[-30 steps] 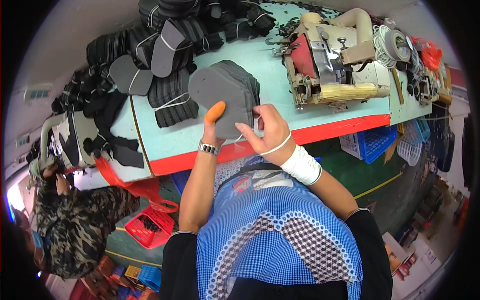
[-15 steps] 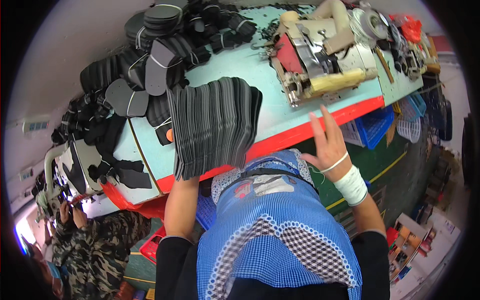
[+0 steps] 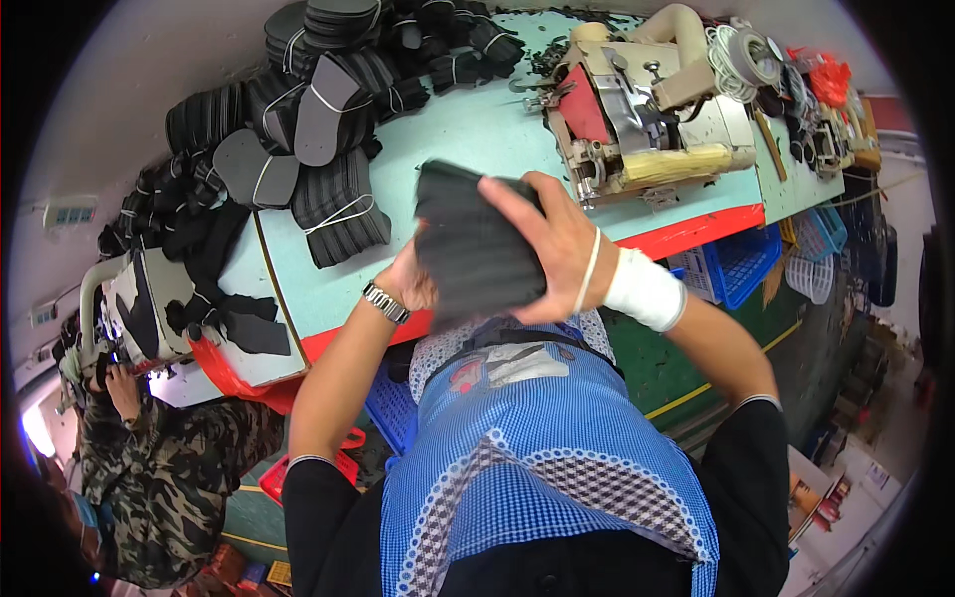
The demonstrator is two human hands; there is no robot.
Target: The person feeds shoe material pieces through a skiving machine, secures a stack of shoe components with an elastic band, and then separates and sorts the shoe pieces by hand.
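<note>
A thick stack of dark grey cut pieces [image 3: 477, 251], blurred by motion, is held over the table's front edge between my two hands. My left hand [image 3: 408, 274], with a metal watch on its wrist, grips the stack's left side; some of its fingers are hidden. My right hand [image 3: 559, 244] clasps the right side, thumb across the upper face. A pale elastic band [image 3: 589, 269] loops round the base of this hand, beside a white wrap [image 3: 645, 289] on the wrist. Just beyond the stack lies a tied bundle of striped pieces [image 3: 340, 204].
The light-blue table [image 3: 448, 129] has a red front edge. Tied dark bundles [image 3: 328, 109] pile up at the back left. A beige sewing machine [image 3: 657, 124] stands at right, above a blue basket [image 3: 746, 267]. A person in camouflage [image 3: 149, 488] works at far left.
My right hand has come left from empty air and taken hold of the stack. The stack has turned, showing a darker side, and my left hand has shifted its grip.
</note>
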